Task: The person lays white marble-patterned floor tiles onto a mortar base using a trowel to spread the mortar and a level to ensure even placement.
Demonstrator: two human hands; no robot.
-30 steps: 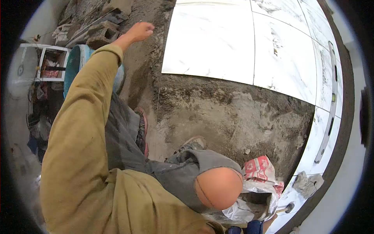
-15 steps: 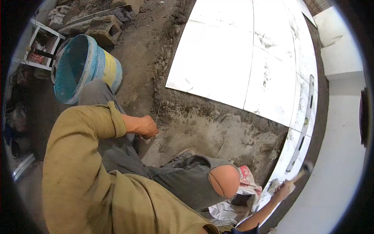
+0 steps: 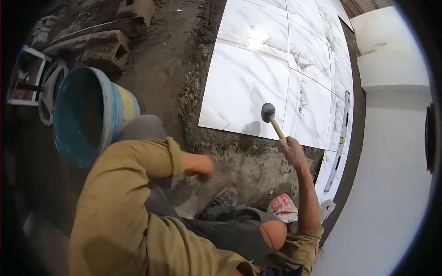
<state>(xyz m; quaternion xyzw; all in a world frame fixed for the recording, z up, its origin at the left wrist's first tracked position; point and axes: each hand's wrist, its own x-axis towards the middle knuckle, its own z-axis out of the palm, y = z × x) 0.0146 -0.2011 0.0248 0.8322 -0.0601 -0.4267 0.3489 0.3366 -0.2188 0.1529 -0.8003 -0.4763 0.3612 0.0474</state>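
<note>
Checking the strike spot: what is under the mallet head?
A white marbled tile, near its edge, with the shadow of the mallet head on it. What lies beneath the tile is covered.

L hand (image 3: 205,168) motion-blurred, open/shut unclear; red-white bag (image 3: 283,206) partly behind R forearm (image 3: 308,198); white rack (image 3: 32,54) lost in dark edge

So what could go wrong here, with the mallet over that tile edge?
1. The mallet in the right hand hangs near the edge of the tile; a hard blow there might chip or crack it.
2. The left hand, blurred, is low over the mortar bed not far from that edge, so it may get struck.
</note>
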